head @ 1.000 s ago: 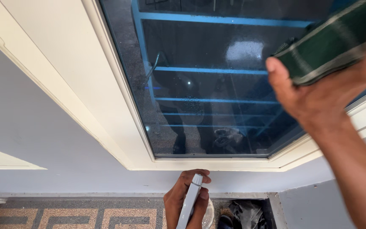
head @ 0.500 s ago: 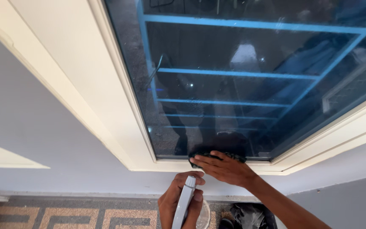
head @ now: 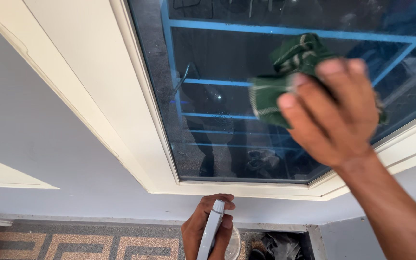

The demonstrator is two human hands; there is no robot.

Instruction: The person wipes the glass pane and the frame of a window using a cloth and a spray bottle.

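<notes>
Presently listed, head view. Right hand (head: 335, 113): at about 2 o'clock in the picture, back of the hand toward the camera, fingers spread and flattened, pressing a green cloth (head: 285, 77) against the window pane (head: 227, 58). The cloth is bunched, dark green with pale stripes, and shows above and to the 9 o'clock side of the fingers; its longer run lies roughly from 8 o'clock to 2 o'clock. How much of it sits under the palm cannot be told.

Left hand (head: 203, 228): at 6 o'clock, low in the picture, curled closed around a spray bottle (head: 212, 231). The bottle is pale grey-white and slim; its long axis runs nearly upright, leaning slightly, with the head end pointing toward 12 o'clock to 1 o'clock, just below the window frame (head: 136, 120). The thumb rests near the top of the bottle. No label can be made out on it.

Window pane: dark tinted glass, with blue horizontal bars showing through it and reflections in its lower part. Window frame: cream, running from 11 o'clock down to 6 o'clock, then along the bottom edge toward 3 o'clock. Wall (head: 39, 159): pale grey-blue, at 9 o'clock. Floor (head: 73, 243): at 7 o'clock, speckled tile with a dark key-pattern border. Dark bundle (head: 280, 243): at 5 o'clock, on the floor, kind unclear.
</notes>
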